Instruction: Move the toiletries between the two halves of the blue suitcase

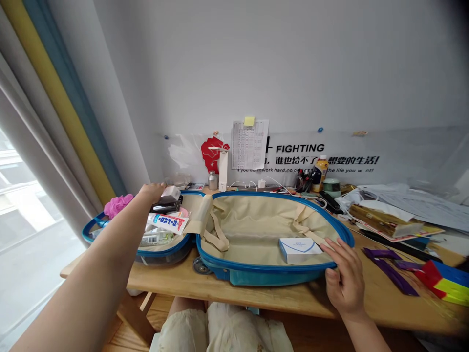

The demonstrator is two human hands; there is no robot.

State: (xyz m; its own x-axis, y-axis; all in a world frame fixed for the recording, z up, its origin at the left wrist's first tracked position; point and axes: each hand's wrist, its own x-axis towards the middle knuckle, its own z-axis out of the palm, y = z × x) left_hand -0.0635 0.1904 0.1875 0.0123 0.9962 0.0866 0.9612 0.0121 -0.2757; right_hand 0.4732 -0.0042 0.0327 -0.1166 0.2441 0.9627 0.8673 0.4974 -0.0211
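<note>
A blue suitcase (256, 279) lies open on the wooden table, its beige inside facing up. My left hand (153, 191) reaches over the left half, beside a white box (170, 193); its fingers are partly hidden, and contact with the box is unclear. Below it lie a dark item (168, 207), a toothpaste tube (169, 223) and clear packages. A pink bath puff (117, 206) sits at the far left. My right hand (344, 274) has its fingers spread at the right half's front rim, near a white and blue box (299, 249) inside.
Purple strips (392, 274) and a red, yellow and blue object (445, 283) lie at the right. Papers (403, 208), a yellow bottle (320, 172), pens and a green jar (331, 187) stand or lie behind. A charger (261, 183) is near the wall.
</note>
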